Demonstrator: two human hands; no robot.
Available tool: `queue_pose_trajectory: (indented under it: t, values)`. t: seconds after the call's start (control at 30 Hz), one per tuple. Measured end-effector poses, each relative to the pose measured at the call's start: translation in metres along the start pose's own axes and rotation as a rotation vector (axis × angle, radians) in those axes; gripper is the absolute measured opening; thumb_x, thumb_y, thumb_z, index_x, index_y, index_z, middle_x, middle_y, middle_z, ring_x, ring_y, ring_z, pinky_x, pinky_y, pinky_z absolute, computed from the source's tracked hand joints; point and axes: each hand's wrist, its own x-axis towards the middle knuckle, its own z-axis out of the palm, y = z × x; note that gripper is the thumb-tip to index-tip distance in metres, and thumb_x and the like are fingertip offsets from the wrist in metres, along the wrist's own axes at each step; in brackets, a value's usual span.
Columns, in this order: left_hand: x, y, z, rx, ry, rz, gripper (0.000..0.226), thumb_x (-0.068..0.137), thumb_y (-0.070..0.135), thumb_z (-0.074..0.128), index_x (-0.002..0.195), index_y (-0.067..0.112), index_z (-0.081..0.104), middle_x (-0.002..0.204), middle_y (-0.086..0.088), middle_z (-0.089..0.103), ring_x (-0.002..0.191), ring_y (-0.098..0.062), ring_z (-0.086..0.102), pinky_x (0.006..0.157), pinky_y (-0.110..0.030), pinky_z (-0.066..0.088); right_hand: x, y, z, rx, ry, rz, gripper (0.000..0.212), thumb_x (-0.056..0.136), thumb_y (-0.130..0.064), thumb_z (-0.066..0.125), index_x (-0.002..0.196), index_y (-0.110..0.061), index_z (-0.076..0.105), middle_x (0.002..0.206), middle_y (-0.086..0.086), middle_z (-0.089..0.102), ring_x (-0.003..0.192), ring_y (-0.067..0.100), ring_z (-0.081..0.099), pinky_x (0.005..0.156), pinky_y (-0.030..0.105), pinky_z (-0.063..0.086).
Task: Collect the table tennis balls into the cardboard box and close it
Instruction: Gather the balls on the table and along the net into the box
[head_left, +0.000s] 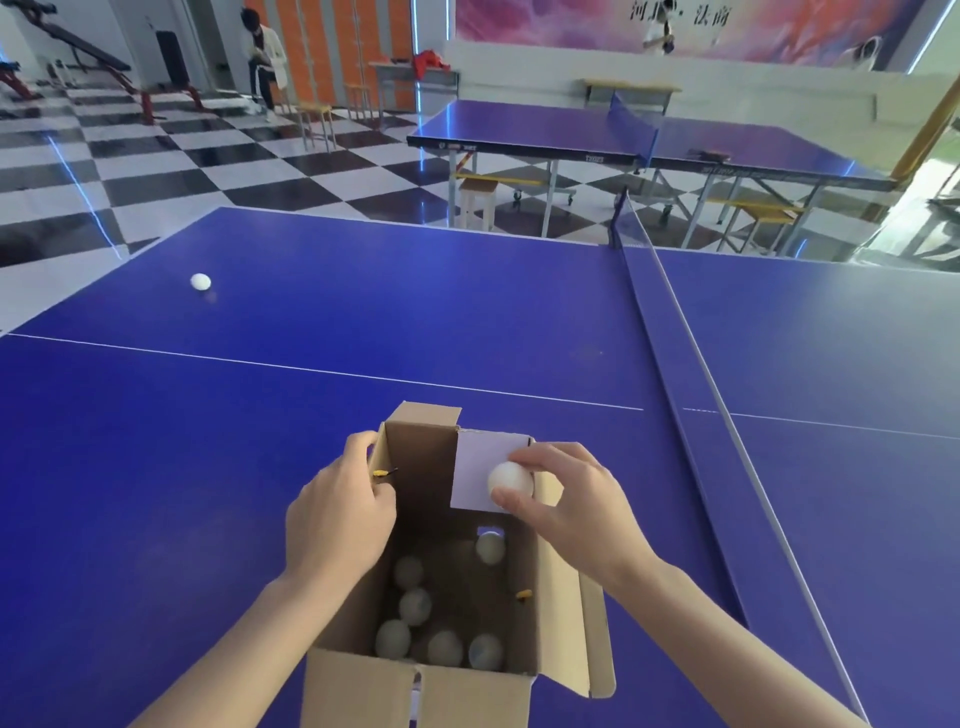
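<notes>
Brown corrugated cardboard box (363, 691) stands open on the blue table tennis table (208, 467), with several white balls (415, 605) on its floor. The left hand (337, 514) grips the box's left wall. The right hand (576, 506) pinches one white table tennis ball (510, 479) over the opening, beside a pale flap (472, 457). Risk: if released here, it may hit the flap or the balls below and bounce out. A stray white ball (200, 281) lies well apart, near the table's far left edge, and a jolt could roll it off.

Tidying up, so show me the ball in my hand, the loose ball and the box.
Held ball (510, 480), head view, its middle.
Loose ball (200, 281), head view, its middle.
Box (363, 691), head view, near wall.
</notes>
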Motion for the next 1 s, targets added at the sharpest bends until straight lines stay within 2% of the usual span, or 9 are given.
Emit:
queue_pose_trajectory:
  t: [0.17, 0.27, 0.33, 0.43, 0.53, 0.7, 0.8, 0.87, 1.0]
  values:
    - [0.001, 0.000, -0.002, -0.013, -0.033, -0.140, 0.038, 0.090, 0.031, 0.055, 0.125, 0.015, 0.050, 0.084, 0.005, 0.056, 0.062, -0.008, 0.050, 0.043, -0.017, 0.031, -0.001, -0.004, 0.005, 0.002, 0.057, 0.013, 0.046, 0.077, -0.050, 0.067, 0.120, -0.037, 0.057, 0.118, -0.021, 0.054, 0.100, -0.002, 0.050, 0.073, 0.003, 0.032]
    - [0.000, 0.000, -0.002, -0.020, -0.061, -0.189, 0.032, 0.090, 0.032, 0.055, 0.118, 0.014, 0.056, 0.082, 0.005, 0.057, 0.060, -0.009, 0.050, 0.043, -0.018, 0.031, -0.003, -0.003, 0.010, -0.087, 0.125, 0.087, 0.058, 0.081, -0.042, 0.068, 0.132, -0.032, 0.044, 0.134, -0.014, 0.049, 0.118, 0.010, 0.050, 0.081, 0.015, 0.037]
    - [0.001, 0.000, -0.002, -0.029, -0.077, -0.229, 0.029, 0.090, 0.031, 0.055, 0.113, 0.014, 0.059, 0.078, 0.004, 0.057, 0.057, -0.008, 0.047, 0.043, -0.020, 0.030, -0.005, -0.004, 0.011, -0.160, 0.070, 0.223, 0.065, 0.083, -0.045, 0.063, 0.138, -0.029, 0.033, 0.141, -0.007, 0.045, 0.114, 0.016, 0.054, 0.074, 0.020, 0.041]
    - [0.001, -0.001, -0.003, -0.040, -0.094, -0.254, 0.026, 0.090, 0.030, 0.055, 0.107, 0.013, 0.062, 0.071, 0.005, 0.054, 0.055, -0.009, 0.045, 0.043, -0.021, 0.029, -0.006, -0.007, 0.011, -0.206, -0.056, 0.339, 0.051, 0.088, -0.048, 0.051, 0.131, -0.025, 0.039, 0.112, -0.004, 0.059, 0.077, 0.009, 0.058, 0.051, 0.019, 0.035]
    - [-0.002, -0.004, -0.005, -0.068, -0.132, -0.250, 0.029, 0.090, 0.030, 0.054, 0.115, 0.016, 0.060, 0.082, 0.003, 0.060, 0.060, -0.011, 0.050, 0.043, -0.020, 0.030, -0.006, -0.010, 0.012, -0.234, -0.084, 0.323, 0.034, 0.090, -0.044, 0.047, 0.117, -0.023, 0.048, 0.075, -0.014, 0.050, 0.055, 0.002, 0.049, 0.042, 0.020, 0.031]
    - [-0.015, -0.012, -0.009, -0.132, -0.153, -0.234, 0.040, 0.090, 0.022, 0.055, 0.130, 0.019, 0.053, 0.111, -0.002, 0.067, 0.080, -0.021, 0.065, 0.048, -0.018, 0.040, -0.005, -0.016, 0.017, -0.233, -0.107, 0.305, 0.018, 0.095, -0.036, 0.041, 0.101, -0.023, 0.052, 0.068, -0.014, 0.054, 0.053, 0.008, 0.053, 0.042, 0.021, 0.034]
    - [-0.021, -0.015, -0.014, -0.170, -0.123, -0.232, 0.041, 0.090, 0.017, 0.055, 0.131, 0.019, 0.053, 0.118, -0.001, 0.065, 0.088, -0.026, 0.066, 0.061, -0.026, 0.053, -0.007, -0.020, 0.020, -0.239, -0.117, 0.297, 0.012, 0.095, -0.027, 0.039, 0.094, -0.023, 0.051, 0.065, -0.012, 0.053, 0.051, 0.007, 0.048, 0.041, 0.020, 0.028]
    - [-0.025, -0.018, -0.018, -0.174, -0.113, -0.230, 0.041, 0.090, 0.017, 0.055, 0.131, 0.019, 0.054, 0.122, 0.000, 0.064, 0.090, -0.027, 0.066, 0.070, -0.033, 0.056, -0.008, -0.025, 0.021, -0.223, -0.123, 0.287, 0.012, 0.095, -0.023, 0.039, 0.090, -0.023, 0.049, 0.062, -0.011, 0.051, 0.049, 0.007, 0.046, 0.039, 0.018, 0.026]
    - [-0.031, -0.028, -0.027, -0.164, -0.089, -0.265, 0.040, 0.090, 0.018, 0.056, 0.131, 0.018, 0.053, 0.122, 0.000, 0.063, 0.091, -0.027, 0.066, 0.073, -0.035, 0.056, -0.006, -0.038, 0.026, -0.160, -0.155, 0.250, 0.021, 0.098, -0.030, 0.037, 0.086, -0.019, 0.051, 0.060, -0.008, 0.051, 0.048, 0.007, 0.045, 0.040, 0.019, 0.029]
